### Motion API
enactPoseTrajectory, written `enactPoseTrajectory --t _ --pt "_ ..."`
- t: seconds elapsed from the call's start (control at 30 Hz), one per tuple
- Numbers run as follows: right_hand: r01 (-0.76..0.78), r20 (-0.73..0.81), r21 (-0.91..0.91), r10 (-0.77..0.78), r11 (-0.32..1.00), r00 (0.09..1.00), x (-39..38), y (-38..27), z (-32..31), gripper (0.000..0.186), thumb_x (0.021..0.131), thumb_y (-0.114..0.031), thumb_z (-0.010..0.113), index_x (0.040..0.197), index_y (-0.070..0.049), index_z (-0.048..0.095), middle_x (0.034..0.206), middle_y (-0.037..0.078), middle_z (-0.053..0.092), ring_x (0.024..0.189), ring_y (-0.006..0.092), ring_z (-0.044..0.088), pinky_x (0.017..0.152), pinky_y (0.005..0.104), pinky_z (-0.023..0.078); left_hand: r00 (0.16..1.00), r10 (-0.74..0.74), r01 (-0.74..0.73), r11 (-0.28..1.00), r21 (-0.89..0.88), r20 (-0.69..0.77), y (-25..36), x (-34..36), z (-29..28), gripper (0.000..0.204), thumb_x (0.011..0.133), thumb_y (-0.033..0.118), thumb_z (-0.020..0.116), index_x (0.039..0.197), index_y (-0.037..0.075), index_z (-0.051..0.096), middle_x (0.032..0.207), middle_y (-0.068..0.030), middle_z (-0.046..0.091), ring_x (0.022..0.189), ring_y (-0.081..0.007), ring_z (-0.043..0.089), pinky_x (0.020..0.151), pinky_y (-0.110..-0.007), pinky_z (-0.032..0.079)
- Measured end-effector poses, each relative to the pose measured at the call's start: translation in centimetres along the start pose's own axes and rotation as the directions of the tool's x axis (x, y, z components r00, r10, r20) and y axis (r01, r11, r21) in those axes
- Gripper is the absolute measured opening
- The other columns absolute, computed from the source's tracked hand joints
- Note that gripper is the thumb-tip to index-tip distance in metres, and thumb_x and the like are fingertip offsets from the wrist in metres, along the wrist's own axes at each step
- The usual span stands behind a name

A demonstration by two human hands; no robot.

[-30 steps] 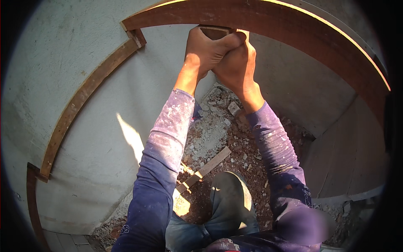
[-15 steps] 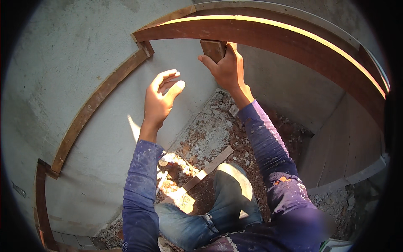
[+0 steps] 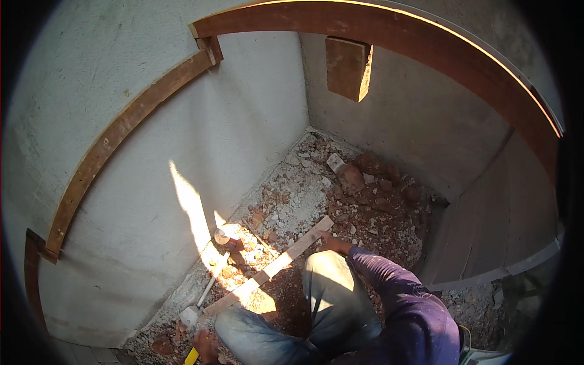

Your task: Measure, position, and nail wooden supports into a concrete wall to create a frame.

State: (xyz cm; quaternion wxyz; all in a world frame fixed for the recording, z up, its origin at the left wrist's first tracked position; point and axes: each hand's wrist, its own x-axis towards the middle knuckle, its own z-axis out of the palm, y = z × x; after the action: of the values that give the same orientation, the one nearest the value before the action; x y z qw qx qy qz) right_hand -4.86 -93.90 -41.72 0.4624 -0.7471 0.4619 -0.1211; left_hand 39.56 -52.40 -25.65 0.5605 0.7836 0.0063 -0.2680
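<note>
Low at the left, my left hand [image 3: 207, 347] is in shadow, its fingers curled against a yellow handle-like thing [image 3: 191, 356]; the rest of that thing is cut off by the lower edge. My right hand [image 3: 333, 242] reaches down past my right knee, with its fingers closed at the far end of a long wooden strip [image 3: 283, 260]. The strip lies slantwise over the rubble in front of my knees. High above, a wooden block [image 3: 347, 68] hangs at the underside of the curved-looking brown board [image 3: 389, 33], untouched by either hand.
A pale-handled tool [image 3: 213, 281] lies on the rubble [image 3: 292, 194] left of the strip. Wooden battens [image 3: 125, 131] run along the left plastered wall [image 3: 255, 103]. Grey panels [image 3: 493, 213] stand at the right. Larger stones [image 3: 351, 179] lie near the far corner.
Both hands have come down from the upper boards to the ground. My right hand has left the wooden block, which stays up at the board. The view has tilted downward.
</note>
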Motion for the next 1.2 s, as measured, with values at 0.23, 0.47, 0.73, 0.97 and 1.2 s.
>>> enactPoseTrajectory --t 0.23,0.47,0.73,0.97,1.2 --pt "-0.056 -0.047 0.141 0.063 0.988 0.997 1.1 -3.5 7.2 0.092 0.081 -0.035 0.077 0.152 -0.022 0.020 0.107 0.028 0.066 0.101 0.0457 0.064 0.090 0.0485 0.049 0.987 -0.146 0.143 0.988 0.056 0.061 -5.3 -1.9 -3.1 0.031 0.086 0.026 0.063 0.109 0.004 0.063 0.093 -0.0036 0.064 0.074 -0.0165 0.061 0.061 -0.028 0.046" --pt "-0.294 -0.303 0.239 0.359 0.926 0.883 4.1 -6.3 7.7 0.062 0.077 -0.031 0.079 0.125 -0.015 0.043 0.104 0.023 0.067 0.099 0.0432 0.065 0.088 0.0470 0.051 0.990 -0.106 0.096 0.990 0.101 0.091 -2.9 -0.8 -2.5 0.030 0.087 0.027 0.062 0.108 0.005 0.063 0.094 -0.0036 0.063 0.076 -0.0166 0.061 0.062 -0.029 0.046" --pt "-0.348 0.248 0.056 0.325 0.936 0.913 3.0 -14.9 2.2 0.075 0.084 -0.035 0.074 0.147 -0.017 0.038 0.128 0.019 0.062 0.093 0.0317 0.070 0.064 0.0392 0.059 0.995 -0.084 0.078 0.991 0.104 0.055 -2.9 -0.9 -4.3 0.029 0.087 0.027 0.062 0.107 0.006 0.063 0.096 -0.0037 0.063 0.078 -0.0167 0.061 0.063 -0.031 0.047" --pt "-0.289 -0.295 0.464 0.454 0.838 0.841 6.3 -10.7 9.1 0.043 0.081 -0.035 0.076 0.112 -0.011 0.060 0.103 0.019 0.067 0.089 0.0332 0.067 0.081 0.0431 0.052 0.997 -0.066 0.063 0.996 0.055 0.046 -4.8 0.0 -7.5 0.028 0.087 0.027 0.061 0.106 0.007 0.064 0.097 -0.0037 0.062 0.080 -0.0169 0.061 0.063 -0.032 0.047" --pt "-0.002 -0.573 0.450 0.290 0.893 0.767 4.6 -13.6 -0.1 0.038 0.079 -0.023 0.074 0.113 -0.017 0.057 0.111 0.020 0.052 0.102 0.0332 0.054 0.085 0.0430 0.047 0.995 0.090 -0.084 0.991 -0.104 0.053 -7.3 2.8 -11.3 0.026 0.088 0.028 0.061 0.105 0.008 0.064 0.098 -0.0038 0.061 0.082 -0.0170 0.061 0.064 -0.033 0.048"
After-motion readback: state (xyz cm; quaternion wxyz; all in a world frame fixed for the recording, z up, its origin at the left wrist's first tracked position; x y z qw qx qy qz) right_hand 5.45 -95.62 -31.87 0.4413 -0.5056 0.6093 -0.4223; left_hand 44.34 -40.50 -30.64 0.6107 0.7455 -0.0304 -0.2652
